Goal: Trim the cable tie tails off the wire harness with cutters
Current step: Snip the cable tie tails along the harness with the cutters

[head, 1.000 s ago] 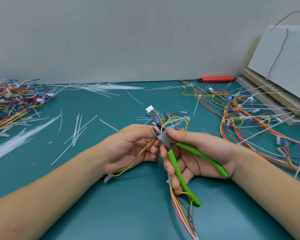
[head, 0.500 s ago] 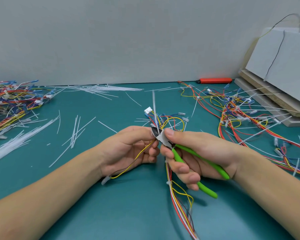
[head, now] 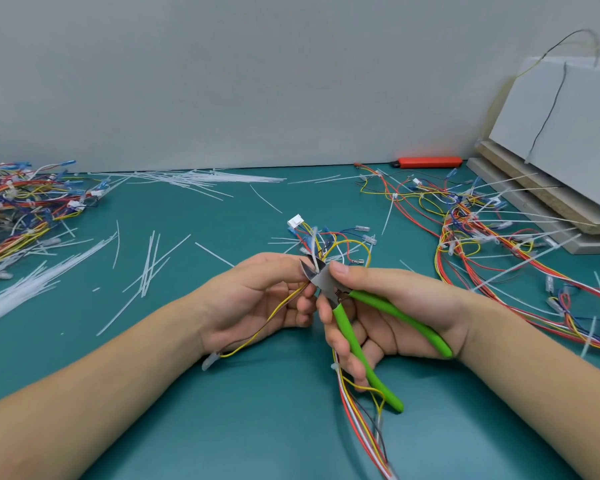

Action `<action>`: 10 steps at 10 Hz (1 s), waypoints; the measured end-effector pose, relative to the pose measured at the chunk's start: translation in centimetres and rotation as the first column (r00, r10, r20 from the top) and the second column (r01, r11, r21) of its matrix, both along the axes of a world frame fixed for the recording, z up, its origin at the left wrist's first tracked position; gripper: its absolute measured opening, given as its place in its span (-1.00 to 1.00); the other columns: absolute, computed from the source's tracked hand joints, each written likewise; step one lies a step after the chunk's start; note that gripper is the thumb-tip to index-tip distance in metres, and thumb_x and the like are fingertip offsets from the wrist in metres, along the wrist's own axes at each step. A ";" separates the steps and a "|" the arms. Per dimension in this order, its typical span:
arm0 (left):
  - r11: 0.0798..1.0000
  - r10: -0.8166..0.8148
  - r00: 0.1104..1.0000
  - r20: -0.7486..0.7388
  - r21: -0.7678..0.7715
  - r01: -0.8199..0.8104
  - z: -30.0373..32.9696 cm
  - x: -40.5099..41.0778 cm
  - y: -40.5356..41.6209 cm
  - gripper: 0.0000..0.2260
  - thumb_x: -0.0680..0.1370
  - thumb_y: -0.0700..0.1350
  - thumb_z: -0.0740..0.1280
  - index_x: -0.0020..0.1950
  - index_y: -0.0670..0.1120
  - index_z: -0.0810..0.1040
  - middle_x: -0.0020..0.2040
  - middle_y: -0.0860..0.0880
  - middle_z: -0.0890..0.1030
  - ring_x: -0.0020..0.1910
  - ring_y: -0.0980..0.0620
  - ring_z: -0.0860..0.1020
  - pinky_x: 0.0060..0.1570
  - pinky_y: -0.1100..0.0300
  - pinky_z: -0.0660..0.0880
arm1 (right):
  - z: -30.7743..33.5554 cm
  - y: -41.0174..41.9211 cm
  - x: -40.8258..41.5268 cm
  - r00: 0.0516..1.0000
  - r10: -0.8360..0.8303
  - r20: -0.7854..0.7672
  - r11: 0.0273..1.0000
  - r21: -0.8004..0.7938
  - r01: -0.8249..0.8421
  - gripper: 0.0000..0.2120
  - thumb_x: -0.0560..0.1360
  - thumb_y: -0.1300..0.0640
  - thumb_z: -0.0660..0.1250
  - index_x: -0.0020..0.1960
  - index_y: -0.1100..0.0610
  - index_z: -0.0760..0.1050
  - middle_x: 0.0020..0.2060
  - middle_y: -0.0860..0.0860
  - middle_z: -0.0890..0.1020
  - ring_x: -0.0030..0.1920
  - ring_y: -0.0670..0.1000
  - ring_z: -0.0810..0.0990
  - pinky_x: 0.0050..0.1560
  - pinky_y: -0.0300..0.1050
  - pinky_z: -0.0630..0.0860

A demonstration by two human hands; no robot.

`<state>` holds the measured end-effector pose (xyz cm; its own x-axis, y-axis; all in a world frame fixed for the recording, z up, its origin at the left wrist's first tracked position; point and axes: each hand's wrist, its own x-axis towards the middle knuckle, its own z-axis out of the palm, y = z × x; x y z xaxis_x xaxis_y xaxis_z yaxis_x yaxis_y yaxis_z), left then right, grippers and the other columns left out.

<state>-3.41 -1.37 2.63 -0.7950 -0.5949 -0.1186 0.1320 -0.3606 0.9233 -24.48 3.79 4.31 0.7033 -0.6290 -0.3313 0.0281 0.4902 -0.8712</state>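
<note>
Head view. My left hand (head: 257,303) grips the wire harness (head: 329,244) at the middle of the table (head: 222,427), fingers curled round the bundle just left of the cutting point. The harness is a thin bundle of yellow, red, blue, white and dark wires. At 12 o'clock from my hands it fans out into loose ends carrying a white connector (head: 295,222) and small clear-sleeved terminals. A yellow lead runs through my left palm toward 7 o'clock and ends in a clear terminal by my wrist. The remaining wires trail toward 6 o'clock beneath my right hand.

My right hand (head: 388,323) holds the cutters (head: 326,278), thumb on top of the steel head, fingers wrapped round the green handles, which are spread apart. The blades stand parted about a white cable tie tail (head: 313,249) that rises upright from the bundle; whether they touch it, I cannot tell.

Loose cut tails (head: 149,261) lie scattered at 9 to 11 o'clock. One heap of harnesses (head: 21,209) lies at 10 o'clock; another pile (head: 492,237), with long white tails sticking out, lies at 2 o'clock. An orange tool (head: 428,162) lies against the wall at 1 o'clock, with stacked boards (head: 534,199) at the far right.
</note>
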 end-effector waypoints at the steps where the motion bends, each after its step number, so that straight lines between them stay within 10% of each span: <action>1: 1.000 0.000 1.000 0.001 -0.002 0.000 0.0 0.0 0.0 -0.88 0.47 -0.06 0.42 -0.14 -0.11 0.64 -0.27 -0.03 0.52 -0.23 0.01 0.43 -0.02 0.07 0.38 | 0.1 0.0 0.0 1.000 0.001 -0.002 1.000 -0.005 -0.001 -0.56 0.61 -0.28 0.27 0.03 0.11 0.58 -0.16 0.17 0.63 -0.24 0.17 0.69 -0.12 0.05 0.66; 5: 0.997 -0.006 0.999 -0.039 0.071 0.009 -0.1 0.1 -0.2 -0.88 0.47 -0.08 0.45 -0.08 -0.12 0.62 -0.26 -0.02 0.52 -0.31 0.10 0.50 -0.19 0.23 0.50 | 0.6 0.4 0.1 1.000 -0.028 -0.009 0.999 -0.029 0.027 -0.58 0.67 -0.28 0.16 -0.05 0.07 0.45 -0.34 0.05 0.42 -0.48 -0.01 0.41 -0.35 -0.10 0.53; 10: 1.000 -0.003 1.000 0.003 -0.007 0.003 0.2 0.0 0.0 -0.88 0.46 -0.03 0.43 -0.17 -0.07 0.65 -0.26 -0.04 0.53 -0.19 -0.01 0.42 -0.04 0.10 0.42 | -0.1 -0.1 -0.2 1.000 -0.003 0.000 1.000 0.007 0.003 -0.56 0.61 -0.25 0.25 0.05 0.14 0.58 -0.15 0.19 0.64 -0.18 0.20 0.72 -0.08 0.11 0.67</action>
<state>-3.39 -1.33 2.79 -0.7966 -0.5932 -0.1166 0.1285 -0.3547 0.9261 -24.63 3.71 4.25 0.7011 -0.6290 -0.3359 0.0299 0.4966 -0.8675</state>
